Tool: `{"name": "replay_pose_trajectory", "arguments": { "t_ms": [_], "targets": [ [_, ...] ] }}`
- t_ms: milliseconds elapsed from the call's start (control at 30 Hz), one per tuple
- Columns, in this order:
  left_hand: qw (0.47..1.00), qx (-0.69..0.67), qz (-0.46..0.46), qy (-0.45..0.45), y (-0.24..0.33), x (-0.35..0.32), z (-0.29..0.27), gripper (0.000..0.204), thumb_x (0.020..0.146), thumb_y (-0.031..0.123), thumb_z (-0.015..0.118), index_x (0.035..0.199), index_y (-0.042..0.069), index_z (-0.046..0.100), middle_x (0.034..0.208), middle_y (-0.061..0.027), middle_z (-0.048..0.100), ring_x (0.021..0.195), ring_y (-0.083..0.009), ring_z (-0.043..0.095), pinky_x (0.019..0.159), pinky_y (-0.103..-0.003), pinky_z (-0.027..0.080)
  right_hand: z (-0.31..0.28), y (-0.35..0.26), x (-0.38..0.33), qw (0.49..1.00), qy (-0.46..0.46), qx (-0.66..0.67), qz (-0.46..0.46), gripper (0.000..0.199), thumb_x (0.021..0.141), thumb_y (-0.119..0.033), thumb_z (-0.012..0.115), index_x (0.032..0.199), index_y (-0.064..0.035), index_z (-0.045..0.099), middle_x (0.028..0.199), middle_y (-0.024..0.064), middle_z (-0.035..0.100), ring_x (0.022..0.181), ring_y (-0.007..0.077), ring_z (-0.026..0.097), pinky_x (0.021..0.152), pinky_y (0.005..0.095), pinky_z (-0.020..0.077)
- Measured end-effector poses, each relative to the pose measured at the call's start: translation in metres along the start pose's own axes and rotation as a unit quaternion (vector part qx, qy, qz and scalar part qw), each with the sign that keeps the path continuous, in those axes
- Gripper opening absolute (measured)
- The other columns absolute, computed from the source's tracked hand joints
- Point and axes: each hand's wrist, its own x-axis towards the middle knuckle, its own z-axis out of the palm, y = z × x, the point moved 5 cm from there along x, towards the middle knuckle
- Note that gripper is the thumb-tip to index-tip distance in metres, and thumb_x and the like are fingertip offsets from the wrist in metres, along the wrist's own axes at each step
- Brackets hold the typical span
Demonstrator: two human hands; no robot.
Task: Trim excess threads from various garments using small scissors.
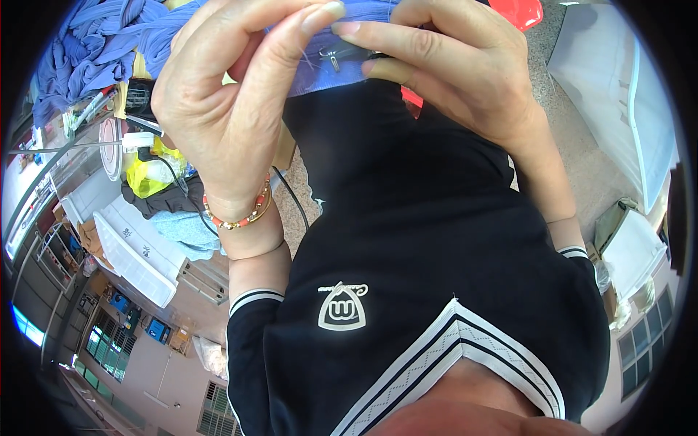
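Note:
Both hands are raised close together at the top of the view, over blue fabric that lies across my lap. My left hand, with a beaded bracelet at the wrist, is closed in a pinch of thumb and forefinger; what it holds is too small to make out. Fine loose threads show beside it. My right hand has its fingers bent and drawn together at the fabric; what lies between them is mostly hidden. A small metal zipper pull shows on the blue fabric between the hands.
A heap of blue fabric lies at the far left. Below it are a white plug adapter with a cable, a yellow bag and a white plastic bin. A translucent bin stands at right, a red plastic item beyond.

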Motion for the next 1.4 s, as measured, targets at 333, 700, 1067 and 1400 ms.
{"name": "replay_pose_trajectory", "arguments": {
  "t_ms": [333,700,1067,1400],
  "targets": [
    [0.997,-0.046,0.014,0.061,-0.007,-0.006,-0.009,0.009,0.087,-0.004,0.069,0.095,-0.005,0.073,0.09,-0.011,0.072,0.078,-0.0102,0.064,0.073,-0.019,0.047,0.002,0.001,0.002,1.0,0.014,0.024,-0.008,0.035,0.076,-0.014,0.08,0.11,-0.0108,0.074,0.079,0.0014,0.06,0.064,0.0156,0.06,0.053,0.0284,0.0454],
    [0.998,0.052,-0.02,-0.008,-0.016,-0.033,-0.019,0.03,0.075,0.006,0.08,0.105,0.006,0.076,0.104,-0.0083,0.066,0.097,-0.019,0.062,0.085,-0.03,0.048,0.022,0.03,-0.017,0.951,0.053,0.265,0.15,0.057,0.078,-0.005,0.083,0.128,-0.0033,0.056,0.087,-0.0013,0.054,0.068,0.0047,0.048,0.061,0.0194,0.0382],
    [0.99,0.118,0.065,0.03,-0.005,-0.03,-0.01,0.024,0.072,0.002,0.082,0.096,0.006,0.078,0.096,-0.0082,0.068,0.085,-0.0174,0.065,0.072,-0.026,0.051,0.035,0.04,-0.022,0.859,0.027,0.419,0.294,0.04,0.078,0.004,0.081,0.106,-0.0051,0.052,0.075,-0.0053,0.05,0.058,-0.0002,0.046,0.05,0.0162,0.0341],
    [0.993,-0.045,-0.002,0.105,-0.014,-0.033,-0.006,0.005,0.091,0.0,0.065,0.094,-0.001,0.062,0.097,-0.0108,0.066,0.089,-0.0175,0.062,0.081,-0.029,0.049,0.039,0.053,-0.017,0.791,0.085,0.59,-0.139,0.028,0.081,0.008,0.076,0.087,-0.0064,0.053,0.071,-0.0051,0.053,0.06,0.0015,0.052,0.053,0.0184,0.039]
  ]
}}
